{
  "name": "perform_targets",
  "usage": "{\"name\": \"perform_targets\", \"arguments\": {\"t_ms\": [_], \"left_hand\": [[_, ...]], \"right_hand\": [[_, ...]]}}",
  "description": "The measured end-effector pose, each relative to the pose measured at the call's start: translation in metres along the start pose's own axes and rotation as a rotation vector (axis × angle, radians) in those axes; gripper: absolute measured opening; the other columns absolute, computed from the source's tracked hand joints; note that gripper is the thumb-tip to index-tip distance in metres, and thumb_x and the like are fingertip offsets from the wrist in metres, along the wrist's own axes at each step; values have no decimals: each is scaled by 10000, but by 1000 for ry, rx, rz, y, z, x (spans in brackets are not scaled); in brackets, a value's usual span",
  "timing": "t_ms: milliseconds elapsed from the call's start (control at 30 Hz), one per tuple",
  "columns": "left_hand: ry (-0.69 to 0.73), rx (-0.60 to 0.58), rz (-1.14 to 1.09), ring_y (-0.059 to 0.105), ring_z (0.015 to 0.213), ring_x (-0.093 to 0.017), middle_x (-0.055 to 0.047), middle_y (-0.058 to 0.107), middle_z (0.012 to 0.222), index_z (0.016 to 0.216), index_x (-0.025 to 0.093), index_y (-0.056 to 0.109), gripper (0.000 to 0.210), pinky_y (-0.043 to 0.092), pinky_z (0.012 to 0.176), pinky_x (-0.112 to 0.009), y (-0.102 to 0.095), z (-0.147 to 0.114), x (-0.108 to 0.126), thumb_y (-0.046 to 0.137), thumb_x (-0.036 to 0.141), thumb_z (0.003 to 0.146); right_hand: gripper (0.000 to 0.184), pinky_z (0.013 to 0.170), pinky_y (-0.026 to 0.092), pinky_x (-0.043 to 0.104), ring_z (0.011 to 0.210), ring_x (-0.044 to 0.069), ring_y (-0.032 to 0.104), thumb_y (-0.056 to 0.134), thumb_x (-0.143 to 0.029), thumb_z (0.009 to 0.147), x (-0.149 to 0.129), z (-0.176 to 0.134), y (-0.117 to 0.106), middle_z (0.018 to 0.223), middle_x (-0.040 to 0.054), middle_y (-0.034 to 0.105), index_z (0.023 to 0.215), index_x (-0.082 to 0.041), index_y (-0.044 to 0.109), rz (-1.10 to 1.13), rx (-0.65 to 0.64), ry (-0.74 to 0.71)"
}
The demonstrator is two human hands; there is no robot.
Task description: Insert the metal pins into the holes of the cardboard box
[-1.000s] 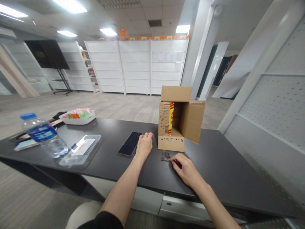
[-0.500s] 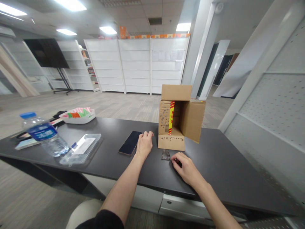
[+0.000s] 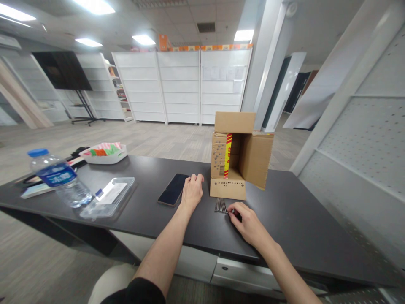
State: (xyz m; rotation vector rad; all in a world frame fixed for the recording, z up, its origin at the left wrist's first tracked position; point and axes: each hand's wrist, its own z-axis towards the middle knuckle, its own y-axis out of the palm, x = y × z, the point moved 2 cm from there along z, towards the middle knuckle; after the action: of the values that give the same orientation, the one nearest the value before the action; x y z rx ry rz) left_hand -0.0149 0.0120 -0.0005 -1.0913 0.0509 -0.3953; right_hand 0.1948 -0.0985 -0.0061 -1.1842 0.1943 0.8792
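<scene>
Just left of my nearer right hand [image 3: 245, 219], slim metal pieces [image 3: 220, 205] are pointing lengthwise toward the cardboard box [image 3: 247, 162], my curled fingertips nearly meeting, any hold unclear

On the desk [image 3: 300, 219], the box [image 3: 220, 154] stands toward the far edge, its lower flap reaching toward the person. A cluster of small rods [image 3: 220, 205] lies before that flap, with the right hand [image 3: 245, 220] at its right end. The left hand [image 3: 192, 190] rests left of the box, just right of the phone [image 3: 172, 190]. Farther left lies a flat case [image 3: 112, 197], then a bottle [image 3: 60, 177], with a tray [image 3: 110, 159] behind them. Shelving [image 3: 179, 84] stands beyond the desk, right of a screen [image 3: 61, 70].
</scene>
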Motion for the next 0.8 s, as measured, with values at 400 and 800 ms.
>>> {"name": "perform_targets", "arguments": {"t_ms": [400,800], "left_hand": [[-5,-11,9,570,903,-191,-57,580,946,996,218,550,253,423,925,-334,-2,0,2,374,60,908],[0,-3,7,575,912,-189,-54,580,943,1000,223,548,267,423,926,-334,-1,0,1,372,49,899]], "right_hand": [[110,740,472,326,787,199,582,490,-186,929,-1,0,0,844,38,617,927,-215,595,-12,6,-1],[120,744,486,334,783,202,587,489,-188,922,-2,1,-1,845,40,625,938,-220,603,-21,17,-3]]}}
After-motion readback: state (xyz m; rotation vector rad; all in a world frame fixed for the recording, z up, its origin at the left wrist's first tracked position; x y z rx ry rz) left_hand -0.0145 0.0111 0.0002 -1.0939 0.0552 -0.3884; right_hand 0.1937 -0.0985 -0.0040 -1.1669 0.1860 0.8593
